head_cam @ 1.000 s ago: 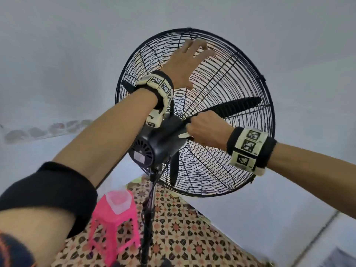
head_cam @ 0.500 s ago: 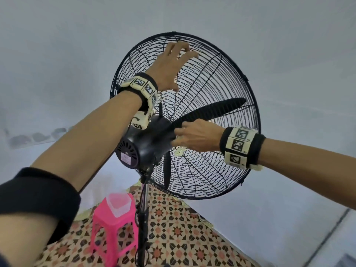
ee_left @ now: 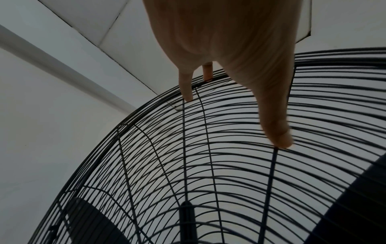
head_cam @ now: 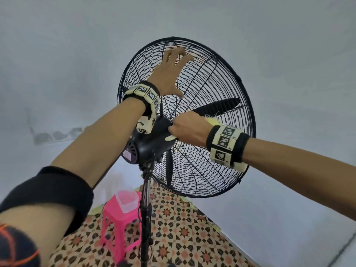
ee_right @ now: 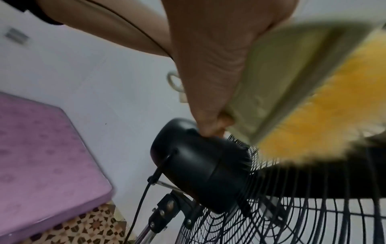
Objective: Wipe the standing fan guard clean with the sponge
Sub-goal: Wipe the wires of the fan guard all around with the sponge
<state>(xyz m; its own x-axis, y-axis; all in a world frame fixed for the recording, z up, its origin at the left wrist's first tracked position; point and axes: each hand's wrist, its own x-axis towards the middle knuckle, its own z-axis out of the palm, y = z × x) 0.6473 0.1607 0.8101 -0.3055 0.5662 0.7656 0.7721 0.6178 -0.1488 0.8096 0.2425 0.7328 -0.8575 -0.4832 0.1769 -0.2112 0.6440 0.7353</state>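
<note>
While the left hand (head_cam: 169, 74) braces the upper part of the fan guard (head_cam: 221, 78) with fingers spread and straight, fingertips (ee_left: 281, 142) touching the wires near the rim, the right hand (head_cam: 187, 128) has travelled inward along the rear grille and now sits against the black motor housing (head_cam: 150, 139) at the hub. Compared with a second ago, the right hand is closer to the housing, and the left hand sits closer to the top rim. The right hand is clamped around the sponge (ee_right: 303, 102), thumb on its pale green side, yellow face pressed to the wires beside the hub. This indicates one radial stroke has reached its inner end; judged from the layout, most of the guard remains to be wiped. A pink stool (head_cam: 119, 222) stands beside the fan pole (head_cam: 146, 209) on the patterned floor
</note>
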